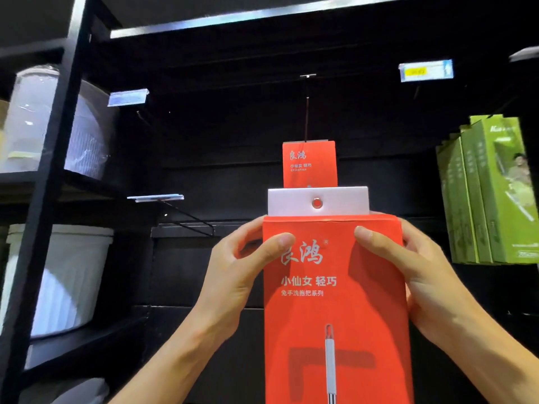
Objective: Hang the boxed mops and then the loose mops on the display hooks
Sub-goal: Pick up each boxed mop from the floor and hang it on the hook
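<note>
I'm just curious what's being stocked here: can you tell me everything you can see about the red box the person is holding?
The red box looks like cardboard, tall and upright, printed with white Chinese lettering and a picture of a mop. A white hang tab with a round metal-ringed hole rises from its top. The left hand and right hand grip its upper sides, thumbs on the front. It is held below a similar red box already hanging further back; its bottom is out of frame.

Red box (335, 301) with white lettering, a grey-and-white mop printed down its front over a darker red L-shaped mark; white tab (291, 201) on top with a red-ringed hole. Second box (309, 164) behind, same red with white print. Green boxes (493, 193) at right, pale figure pictured on them. Yellow-and-blue tag (426, 70) above. Translucent white tubs (55, 123) at left. Black shelving (55, 118) throughout.
</note>
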